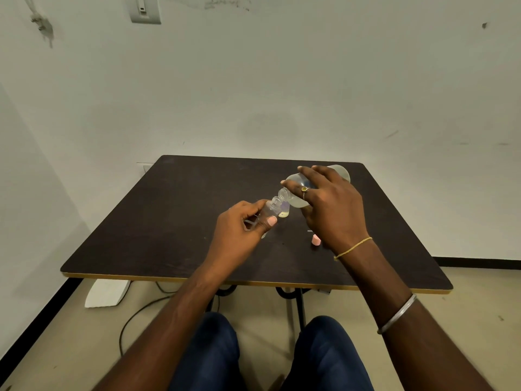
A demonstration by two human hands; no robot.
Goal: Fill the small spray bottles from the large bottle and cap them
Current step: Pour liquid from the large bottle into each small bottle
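Clear plastic necks met above the table point(169, 221): the left hand point(242, 230) pinched the tilted small spray bottle point(270, 211), the right hand point(329, 204) gripped the tipped large bottle point(293, 190). A wobble risked spilling liquid past the narrow mouth.

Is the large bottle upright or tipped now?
Tipped: the right hand holds the large bottle nearly sideways, its mouth at the neck of the small bottle.

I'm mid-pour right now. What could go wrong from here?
1. The large bottle, tilted in the right hand, meets the narrow mouth of the small spray bottle, steadied only by the grip of the left hand; a slight slip could spill onto the table.
2. A second small bottle stands behind the pour and the pink cap lies near the right wrist; either could get knocked.
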